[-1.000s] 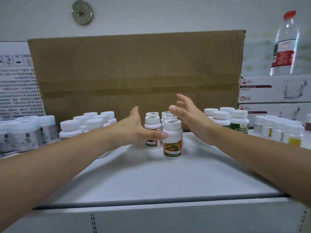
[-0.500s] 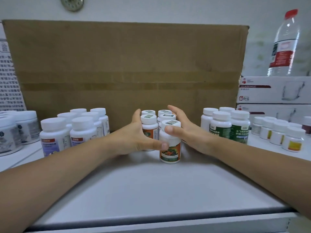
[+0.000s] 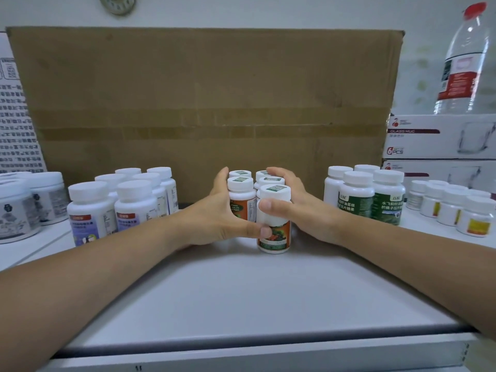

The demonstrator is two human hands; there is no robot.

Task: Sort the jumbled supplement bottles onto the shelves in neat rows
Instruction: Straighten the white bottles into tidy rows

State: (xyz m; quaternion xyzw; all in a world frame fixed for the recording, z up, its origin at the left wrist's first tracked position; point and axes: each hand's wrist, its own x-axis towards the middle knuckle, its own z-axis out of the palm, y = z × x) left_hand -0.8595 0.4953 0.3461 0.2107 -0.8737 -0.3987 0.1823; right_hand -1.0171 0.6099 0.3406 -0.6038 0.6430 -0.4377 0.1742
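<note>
Several orange-labelled supplement bottles with white caps (image 3: 241, 200) stand in a tight cluster at the middle of the white shelf (image 3: 241, 296). My left hand (image 3: 217, 213) presses flat against the cluster's left side. Its thumb reaches across the label of the front bottle (image 3: 276, 237). My right hand (image 3: 300, 208) cups the right side, fingers reaching the rear caps and thumb on the front bottle's neck. The front bottle stands alone ahead of the two-wide rows.
White bottles with purple labels (image 3: 91, 213) stand in rows to the left, grey-labelled jars (image 3: 18, 210) farther left. Green-labelled bottles (image 3: 386, 200) and small yellow-labelled bottles (image 3: 475, 221) stand on the right. A cardboard box (image 3: 204, 103) backs the shelf. A water bottle (image 3: 464, 63) tops glass-mug boxes (image 3: 440, 135).
Both hands have closed in from either side and now press on the orange-labelled cluster. The right hand, apart from it a second ago, now touches the bottles.
</note>
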